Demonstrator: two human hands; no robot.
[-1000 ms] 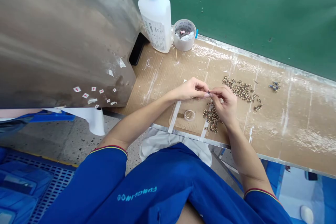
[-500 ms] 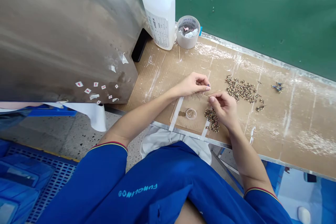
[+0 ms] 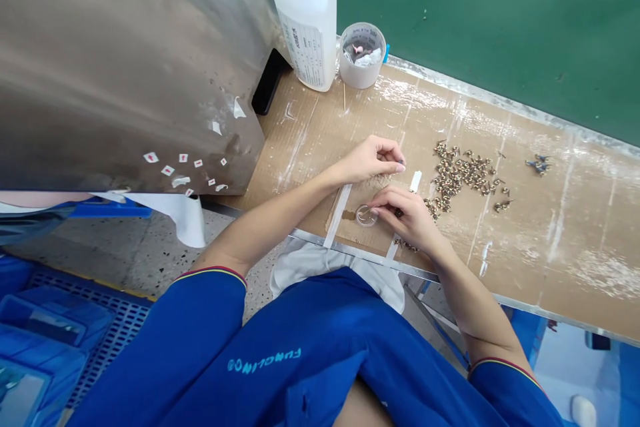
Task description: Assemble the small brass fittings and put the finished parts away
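Cardboard-topped bench (image 3: 310, 140): your half-closed right hand (image 3: 406, 219) has its fingertips (image 3: 375, 211) at a small clear dish (image 3: 367, 215); your left hand (image 3: 375, 160) is pinched, its hold unclear. Brass parts (image 3: 457, 173) remain heaped at two o'clock.

Obstacles: steel housing (image 3: 125, 67) stood at the left end of the cardboard-topped counter (image 3: 560, 240); white squeeze bottle (image 3: 307, 20) and round tub (image 3: 363, 57) stood against the green panel (image 3: 500, 7); brass fittings (image 3: 457, 177) lay just beyond the right hand (image 3: 407, 217). Passage over cardboard ran between tub and left hand (image 3: 375, 159).
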